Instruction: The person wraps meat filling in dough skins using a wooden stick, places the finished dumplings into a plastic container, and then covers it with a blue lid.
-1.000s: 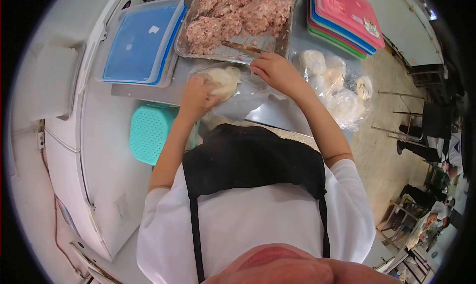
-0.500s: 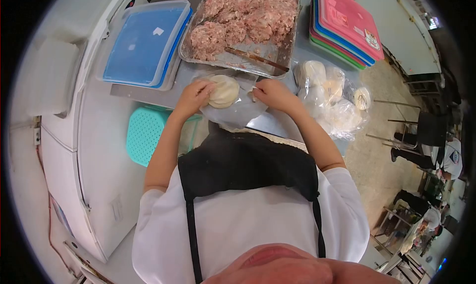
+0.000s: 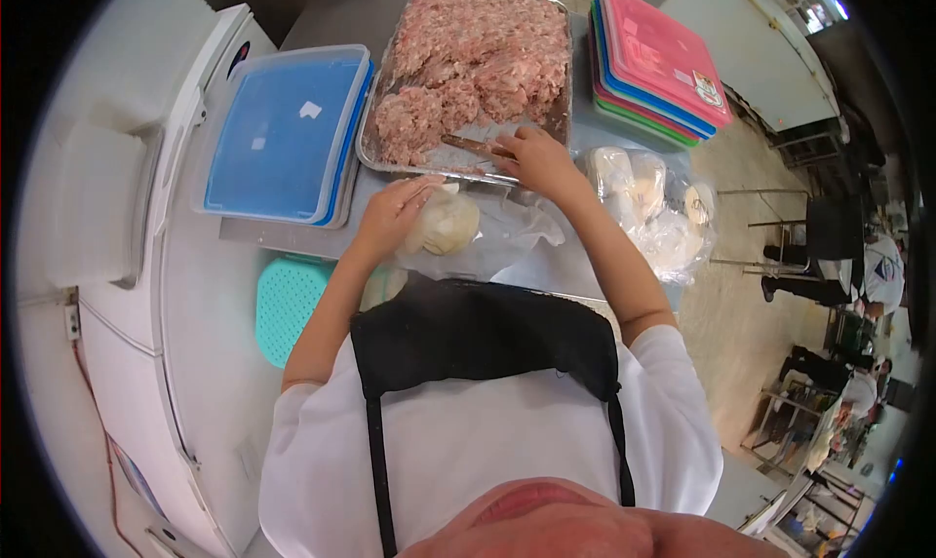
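My right hand [image 3: 534, 160] is closed round the end of a flat brown stick-like spatula [image 3: 473, 146], which lies in the near part of the metal tray [image 3: 368, 149]. Raw minced meat [image 3: 478, 51] fills most of that tray. My left hand [image 3: 395, 212] is just below the tray's near edge, its fingers together on a pale round dough wrapper [image 3: 447, 188]; its palm is hidden. Beside the left hand, a stack of dough wrappers [image 3: 453, 227] rests on a clear plastic bag [image 3: 517, 231].
At left are blue-lidded containers [image 3: 278, 134], with a turquoise perforated stool [image 3: 290, 309] below. A pile of coloured lids [image 3: 663, 61] stands at right, above bagged dough wrappers [image 3: 653, 202]. Farther right, people [image 3: 882, 275] stand among metal furniture.
My right hand has left the plastic bag, moved up to the tray and taken hold of the spatula. My left hand has lifted a wrapper's edge at the stack. The view has shifted slightly.
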`<action>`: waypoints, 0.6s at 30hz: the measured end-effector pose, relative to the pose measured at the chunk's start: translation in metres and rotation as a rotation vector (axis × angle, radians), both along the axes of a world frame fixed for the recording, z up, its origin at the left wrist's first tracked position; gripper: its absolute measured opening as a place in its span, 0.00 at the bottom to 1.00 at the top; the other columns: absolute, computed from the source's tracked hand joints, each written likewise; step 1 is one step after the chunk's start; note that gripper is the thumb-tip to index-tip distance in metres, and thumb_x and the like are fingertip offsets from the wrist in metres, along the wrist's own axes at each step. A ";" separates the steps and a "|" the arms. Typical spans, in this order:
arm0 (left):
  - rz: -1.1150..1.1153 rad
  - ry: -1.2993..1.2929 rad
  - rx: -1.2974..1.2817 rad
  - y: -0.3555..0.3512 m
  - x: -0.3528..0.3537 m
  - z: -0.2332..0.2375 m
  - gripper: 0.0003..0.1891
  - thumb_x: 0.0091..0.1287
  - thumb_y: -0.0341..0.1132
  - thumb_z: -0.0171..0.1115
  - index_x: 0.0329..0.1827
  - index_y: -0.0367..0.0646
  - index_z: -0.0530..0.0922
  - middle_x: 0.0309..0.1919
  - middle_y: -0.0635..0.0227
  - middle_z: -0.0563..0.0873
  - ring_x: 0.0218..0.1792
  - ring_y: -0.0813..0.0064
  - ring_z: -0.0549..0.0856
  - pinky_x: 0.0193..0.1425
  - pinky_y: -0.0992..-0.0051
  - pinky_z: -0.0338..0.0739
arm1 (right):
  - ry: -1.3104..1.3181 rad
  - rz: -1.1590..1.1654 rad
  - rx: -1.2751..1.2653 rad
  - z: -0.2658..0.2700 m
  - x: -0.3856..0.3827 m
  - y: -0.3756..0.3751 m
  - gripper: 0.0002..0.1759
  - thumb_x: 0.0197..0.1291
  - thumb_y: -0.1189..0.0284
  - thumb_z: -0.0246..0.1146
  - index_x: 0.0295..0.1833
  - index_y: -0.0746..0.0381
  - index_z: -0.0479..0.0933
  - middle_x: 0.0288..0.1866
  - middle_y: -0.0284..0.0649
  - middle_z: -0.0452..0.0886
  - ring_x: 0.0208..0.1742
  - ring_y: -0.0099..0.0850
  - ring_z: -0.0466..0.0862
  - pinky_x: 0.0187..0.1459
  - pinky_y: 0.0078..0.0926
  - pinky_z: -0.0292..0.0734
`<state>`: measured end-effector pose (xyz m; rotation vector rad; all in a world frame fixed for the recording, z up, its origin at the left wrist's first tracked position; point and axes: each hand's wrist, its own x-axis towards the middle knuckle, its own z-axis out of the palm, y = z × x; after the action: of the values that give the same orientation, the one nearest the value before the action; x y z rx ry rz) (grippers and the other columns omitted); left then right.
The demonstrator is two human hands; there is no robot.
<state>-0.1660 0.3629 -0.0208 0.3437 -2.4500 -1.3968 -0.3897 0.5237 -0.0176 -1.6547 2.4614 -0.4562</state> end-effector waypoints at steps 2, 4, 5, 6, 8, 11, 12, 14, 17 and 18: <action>-0.071 0.087 -0.026 -0.008 -0.012 0.007 0.14 0.71 0.33 0.52 0.54 0.38 0.81 0.48 0.61 0.86 0.51 0.72 0.83 0.58 0.74 0.73 | 0.012 0.007 0.218 -0.019 -0.016 -0.007 0.13 0.61 0.64 0.59 0.47 0.57 0.80 0.40 0.48 0.82 0.45 0.47 0.83 0.45 0.45 0.79; -0.001 0.158 0.062 -0.021 -0.025 0.007 0.13 0.70 0.33 0.55 0.50 0.36 0.81 0.44 0.60 0.87 0.47 0.70 0.84 0.53 0.73 0.75 | 0.008 0.003 0.216 -0.027 -0.020 -0.010 0.12 0.61 0.65 0.58 0.47 0.57 0.80 0.41 0.48 0.82 0.46 0.47 0.83 0.45 0.45 0.78; 0.031 0.195 0.108 -0.027 -0.032 0.008 0.12 0.70 0.33 0.57 0.49 0.35 0.81 0.42 0.60 0.87 0.45 0.70 0.85 0.51 0.72 0.76 | 0.008 -0.001 0.217 -0.028 -0.023 -0.010 0.12 0.62 0.66 0.58 0.48 0.57 0.80 0.41 0.48 0.83 0.46 0.47 0.83 0.45 0.45 0.78; 0.104 0.165 0.135 -0.032 -0.040 0.012 0.12 0.70 0.33 0.57 0.48 0.34 0.81 0.42 0.59 0.87 0.45 0.69 0.85 0.50 0.72 0.77 | 0.011 0.019 0.250 -0.011 -0.026 -0.011 0.13 0.62 0.66 0.57 0.49 0.57 0.80 0.41 0.49 0.83 0.46 0.47 0.83 0.46 0.45 0.78; 0.254 0.102 0.192 -0.043 -0.054 0.020 0.12 0.70 0.33 0.57 0.47 0.34 0.81 0.42 0.59 0.87 0.43 0.69 0.86 0.49 0.72 0.77 | -0.026 0.082 0.196 0.005 -0.057 -0.009 0.15 0.63 0.65 0.57 0.52 0.58 0.80 0.40 0.50 0.82 0.45 0.49 0.83 0.46 0.45 0.77; 0.364 0.189 0.088 -0.060 -0.070 0.002 0.11 0.70 0.33 0.58 0.48 0.35 0.81 0.41 0.58 0.87 0.41 0.66 0.86 0.48 0.72 0.78 | 0.024 0.063 0.163 0.043 -0.095 -0.008 0.14 0.63 0.64 0.57 0.44 0.63 0.81 0.37 0.52 0.83 0.44 0.49 0.83 0.45 0.46 0.76; 0.363 0.212 0.020 -0.065 -0.072 -0.006 0.11 0.70 0.33 0.57 0.49 0.36 0.81 0.41 0.57 0.87 0.41 0.63 0.86 0.48 0.71 0.78 | 0.103 0.070 0.139 0.048 -0.117 -0.006 0.14 0.63 0.64 0.57 0.42 0.63 0.81 0.36 0.52 0.83 0.43 0.49 0.83 0.45 0.46 0.76; 0.368 0.253 -0.114 -0.072 -0.073 -0.022 0.11 0.70 0.32 0.56 0.50 0.37 0.80 0.42 0.55 0.87 0.42 0.59 0.86 0.49 0.69 0.78 | 0.253 -0.011 0.110 0.060 -0.143 -0.004 0.13 0.62 0.65 0.57 0.38 0.63 0.81 0.35 0.50 0.83 0.41 0.48 0.83 0.42 0.46 0.77; 0.365 0.427 -0.229 -0.074 -0.075 -0.034 0.11 0.71 0.31 0.54 0.51 0.39 0.79 0.46 0.51 0.84 0.47 0.53 0.83 0.53 0.66 0.76 | 0.452 -0.204 0.120 0.072 -0.164 -0.010 0.11 0.58 0.70 0.56 0.33 0.63 0.82 0.32 0.48 0.84 0.37 0.46 0.85 0.37 0.44 0.80; 0.370 0.422 -0.261 -0.072 -0.075 -0.032 0.11 0.71 0.30 0.52 0.51 0.38 0.79 0.47 0.51 0.84 0.49 0.53 0.82 0.54 0.65 0.75 | 0.509 -0.215 0.142 0.067 -0.171 -0.014 0.10 0.57 0.70 0.56 0.32 0.62 0.82 0.31 0.47 0.84 0.36 0.46 0.85 0.36 0.44 0.80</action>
<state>-0.2413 0.2910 -0.0530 0.3725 -2.0565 -0.8788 -0.5611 0.5093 0.0499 -1.6102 2.9606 0.1446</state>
